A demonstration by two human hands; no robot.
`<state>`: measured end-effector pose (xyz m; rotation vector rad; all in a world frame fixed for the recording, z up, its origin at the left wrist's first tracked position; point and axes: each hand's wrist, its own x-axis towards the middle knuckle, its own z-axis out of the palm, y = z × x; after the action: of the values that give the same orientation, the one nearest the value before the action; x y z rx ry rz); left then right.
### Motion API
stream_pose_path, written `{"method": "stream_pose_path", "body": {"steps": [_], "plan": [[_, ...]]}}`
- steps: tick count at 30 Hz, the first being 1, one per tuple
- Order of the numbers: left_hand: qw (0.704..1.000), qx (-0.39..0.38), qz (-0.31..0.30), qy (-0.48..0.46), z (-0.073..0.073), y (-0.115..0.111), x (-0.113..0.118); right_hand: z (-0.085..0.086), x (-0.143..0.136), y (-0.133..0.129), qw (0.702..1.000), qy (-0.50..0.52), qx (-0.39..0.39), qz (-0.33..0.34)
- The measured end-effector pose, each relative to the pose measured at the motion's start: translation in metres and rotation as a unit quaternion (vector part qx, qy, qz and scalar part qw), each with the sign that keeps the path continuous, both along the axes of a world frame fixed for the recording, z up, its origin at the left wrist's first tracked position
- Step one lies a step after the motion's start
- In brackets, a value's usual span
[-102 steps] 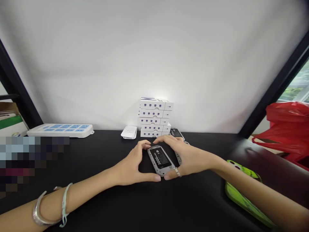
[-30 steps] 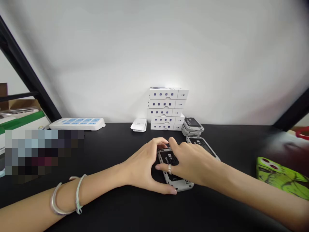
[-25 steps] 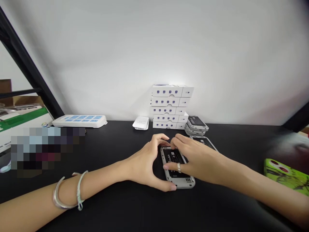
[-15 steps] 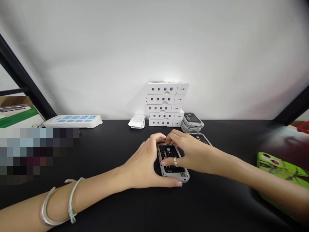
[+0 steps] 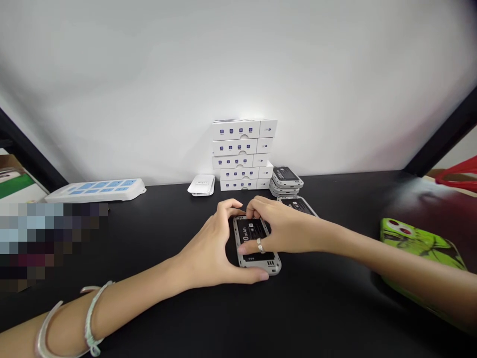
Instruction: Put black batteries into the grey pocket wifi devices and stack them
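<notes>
A small open-backed electronic device (image 5: pixel 274 266) with a pale grey frame lies flat on the table. Seated inside it is a black battery (image 5: pixel 255 228) with white "mAh" lettering. My left hand (image 5: pixel 212 248) curls around the device's left side, thumb along the near end and fingers at the far end. Over the device, my right hand (image 5: pixel 283 228), with a ring on it, has its thumb resting on the battery. Its curled fingers meet the far edge of the frame, and their tips are partly hidden. Beyond my right hand lies a similar device (image 5: pixel 300 205), partly covered by the wrist.
Several white boxes (image 5: pixel 236 147) are stacked against the wall, beside a pile of similar devices (image 5: pixel 286 177). White covers (image 5: pixel 201 185) lie left of the boxes. A power strip (image 5: pixel 97 191) is at far left; a green-cased phone (image 5: pixel 421 243) sits at right under my forearm.
The whole view has shifted, so things appear farther left and slightly higher. Both hands keep nearly the same hold on the device, and the battery is still in its frame.
</notes>
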<state>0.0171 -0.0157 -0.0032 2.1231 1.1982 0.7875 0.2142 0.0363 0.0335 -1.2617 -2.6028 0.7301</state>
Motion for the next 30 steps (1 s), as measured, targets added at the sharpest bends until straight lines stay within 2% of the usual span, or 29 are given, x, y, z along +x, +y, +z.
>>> {"method": "stream_pose_path", "body": {"steps": [5,8,12,14,16,19,22,26,30], "plan": [[1.000,-0.007,0.003,0.016,0.005,-0.001,0.002,0.006,-0.005,-0.005,0.999,0.017,-0.008,-0.029],[1.000,0.000,0.005,0.011,0.005,0.000,0.001,0.017,-0.002,-0.007,0.999,0.049,-0.002,0.003],[1.000,-0.011,0.015,-0.004,0.001,0.002,0.000,0.025,0.005,0.001,0.983,0.109,-0.122,0.078],[0.999,-0.018,0.042,-0.012,0.000,0.003,0.000,0.025,0.009,0.011,0.975,0.159,-0.146,0.054],[0.997,-0.015,0.069,-0.018,-0.002,0.004,0.000,0.022,0.014,0.025,0.977,0.185,-0.109,0.007],[0.996,-0.008,0.093,-0.017,-0.003,0.005,0.000,0.018,0.022,0.042,0.990,0.133,-0.034,-0.031],[0.994,0.000,0.111,-0.013,-0.005,0.005,0.000,0.013,0.025,0.050,0.996,0.090,-0.017,-0.021],[0.992,0.009,0.127,-0.008,-0.008,0.005,0.000,0.009,0.025,0.046,0.999,0.035,0.035,0.022],[0.992,0.009,0.127,0.001,-0.008,0.005,0.000,0.007,0.025,0.040,0.998,-0.014,0.031,0.055]]}}
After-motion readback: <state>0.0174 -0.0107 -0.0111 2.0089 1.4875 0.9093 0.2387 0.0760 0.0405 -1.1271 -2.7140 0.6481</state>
